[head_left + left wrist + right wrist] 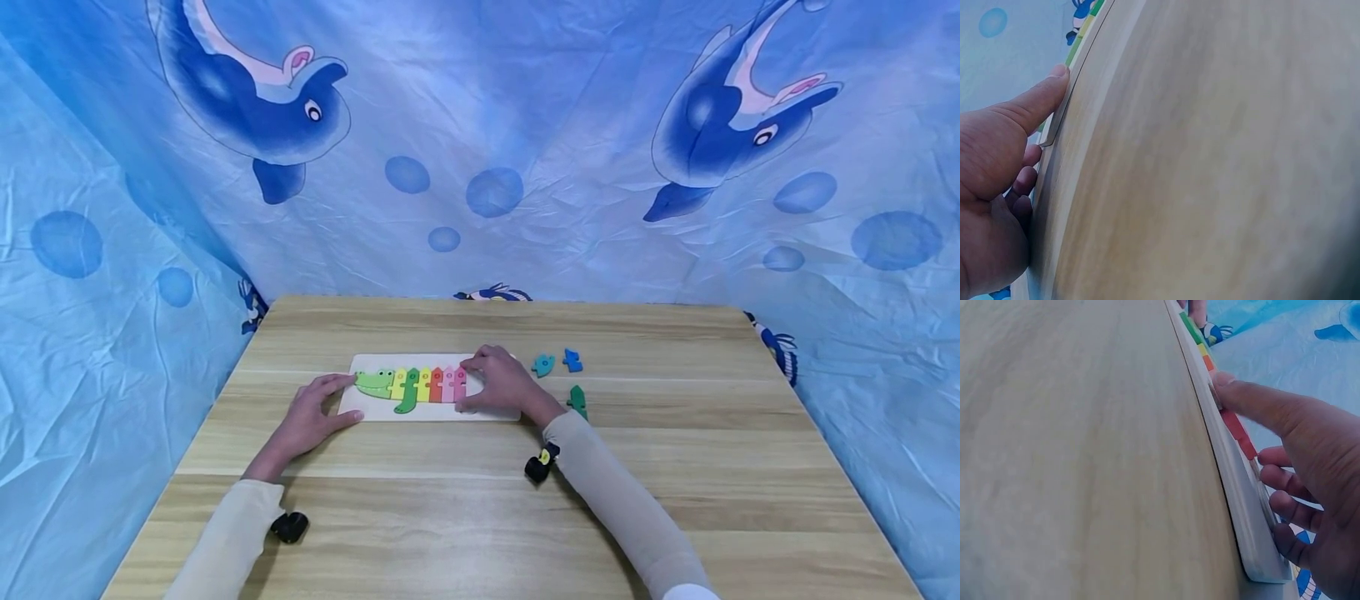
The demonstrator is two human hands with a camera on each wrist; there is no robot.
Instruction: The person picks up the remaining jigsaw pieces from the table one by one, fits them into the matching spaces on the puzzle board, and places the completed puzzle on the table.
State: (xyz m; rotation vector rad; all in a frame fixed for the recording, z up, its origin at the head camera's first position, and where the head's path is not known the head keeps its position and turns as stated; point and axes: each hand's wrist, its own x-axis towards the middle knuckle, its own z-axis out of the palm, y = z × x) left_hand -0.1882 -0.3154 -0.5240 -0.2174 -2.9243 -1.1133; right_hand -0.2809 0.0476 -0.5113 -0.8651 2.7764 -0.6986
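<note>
A white puzzle board (pixel 483 412) lies on the table with a crocodile picture made of wooden pieces. Its green head piece (pixel 375 382) sits at the left, beside a row of yellow, green, red and pink pieces. At the board's left end, my left hand (pixel 306 419) holds the edge, thumb near the front corner and fingers farther back. My right hand (pixel 504 382) reaches over the right end and pinches a pink puzzle piece (pixel 461 385) lengthwise at the end of the row. The right wrist view shows my thumb (pixel 1254 403) at a red-pink piece (pixel 1238 432).
Right of the board lie a teal piece (pixel 543 364), a blue piece (pixel 572 360) and a green piece (pixel 577 400), the last close to my right forearm. Behind the wooden table (pixel 450 517) hangs a blue dolphin-print curtain (pixel 570 242). A black device is worn at each wrist.
</note>
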